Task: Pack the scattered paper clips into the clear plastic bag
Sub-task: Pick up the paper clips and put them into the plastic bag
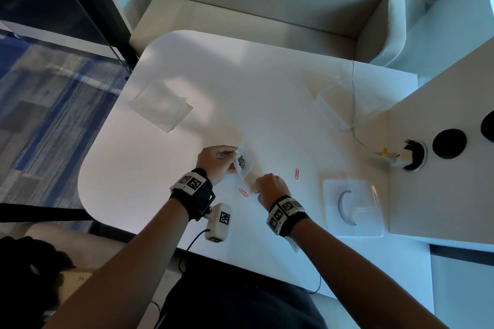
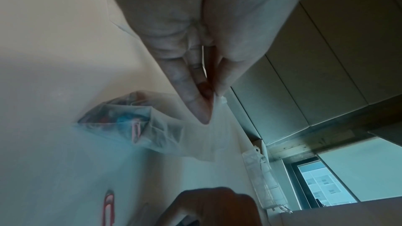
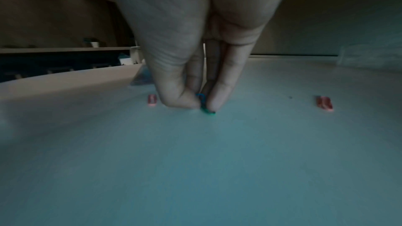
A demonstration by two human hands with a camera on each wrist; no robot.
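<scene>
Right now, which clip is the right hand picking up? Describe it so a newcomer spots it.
On the white table, find the right hand near the front edge. Its fingertips pinch a teal paper clip against the tabletop; both loose clips flanking it are pink.

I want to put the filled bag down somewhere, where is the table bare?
Bare: the table left of the left hand, below the flat plastic sheet. Crowded: around both hands, with the clear bag, two pink clips, and the clear tray right of the right hand.
</scene>
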